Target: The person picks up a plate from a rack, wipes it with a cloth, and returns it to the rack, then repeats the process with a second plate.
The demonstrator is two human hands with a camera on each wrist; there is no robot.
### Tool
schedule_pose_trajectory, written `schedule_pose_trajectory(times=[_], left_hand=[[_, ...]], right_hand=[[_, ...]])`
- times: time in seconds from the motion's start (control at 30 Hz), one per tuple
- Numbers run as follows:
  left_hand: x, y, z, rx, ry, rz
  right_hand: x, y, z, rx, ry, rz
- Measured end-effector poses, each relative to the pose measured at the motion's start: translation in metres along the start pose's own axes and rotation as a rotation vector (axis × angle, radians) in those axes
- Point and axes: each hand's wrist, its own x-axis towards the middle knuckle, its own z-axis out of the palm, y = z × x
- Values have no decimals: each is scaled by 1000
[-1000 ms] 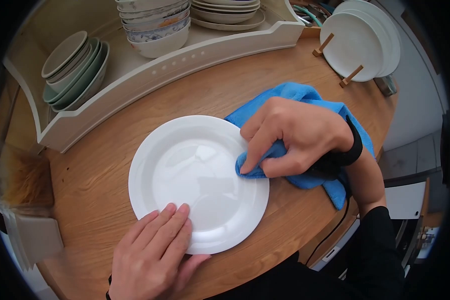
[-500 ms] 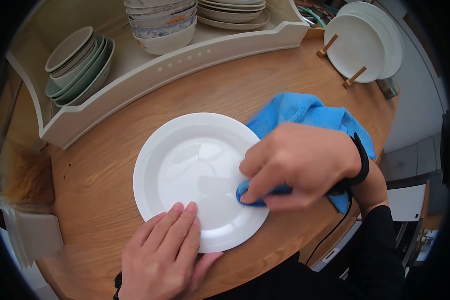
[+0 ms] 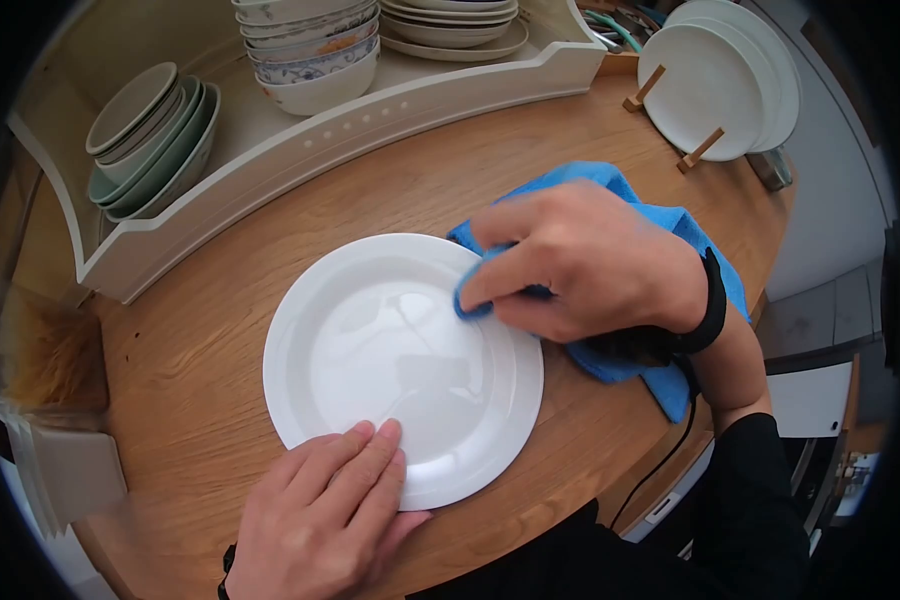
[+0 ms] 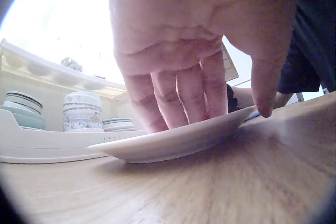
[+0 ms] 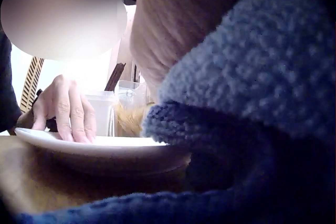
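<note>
A white plate [image 3: 390, 380] lies on the wooden tabletop in the head view. Across its near left rim rests my left hand [image 3: 320, 510], the fingers extended onto the plate and the thumb outside the edge. The left wrist view shows those fingers [image 4: 181, 95] coming down on the plate from above. My right hand [image 3: 590, 265] pinches a bunched part of a blue cloth [image 3: 470, 300] against the plate's upper right rim. More of the cloth spreads under the wrist and over the table. Up close in the right wrist view, fuzzy cloth [image 5: 262, 56] covers much of the frame.
A cream shelf tray [image 3: 320, 150] at the back holds green bowls [image 3: 155, 165], patterned bowls [image 3: 315, 75] and stacked plates [image 3: 455, 25]. Upright plates [image 3: 710, 90] stand in a wooden rack at the back right. A pale container [image 3: 75, 470] stands left, and a black cable [image 3: 660, 465] hangs at the right.
The right hand moved with the cloth down along the plate's right rim, then back up to the upper right. The left hand stays on the near left rim.
</note>
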Motion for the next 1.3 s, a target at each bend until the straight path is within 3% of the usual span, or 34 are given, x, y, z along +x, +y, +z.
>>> schedule_pose_trajectory(times=[0.17, 0.3, 0.5, 0.57, 0.7, 0.8, 0.9, 1.07, 1.17, 1.3], left_hand=[[-1, -3, 1, -73, -28, 43], [-2, -3, 3, -74, -20, 16], [-1, -2, 1, -84, -14, -30], [-1, -1, 1, -78, 2, -31], [-1, -3, 2, -76, 10, -25], [-2, -3, 3, -92, 10, -35], [-4, -5, -1, -121, -36, -40], [-4, -2, -4, -179, -74, -49], [-2, -2, -5, -162, -37, -20], [-5, -6, -3, -117, -57, -16]], right_hand=[[1, -1, 5, -195, 102, -5], [1, 0, 4, -114, 117, -16], [2, -10, -10, 86, -85, 93], [0, -8, -9, 287, -137, 61], [2, -19, -4, 314, -249, -44], [2, -24, 3, 326, -224, -103], [1, -15, -6, 288, -215, -34], [2, 21, 8, 174, 144, -33], [6, 22, 7, 67, 202, 0], [6, 21, 2, 163, 119, 63]])
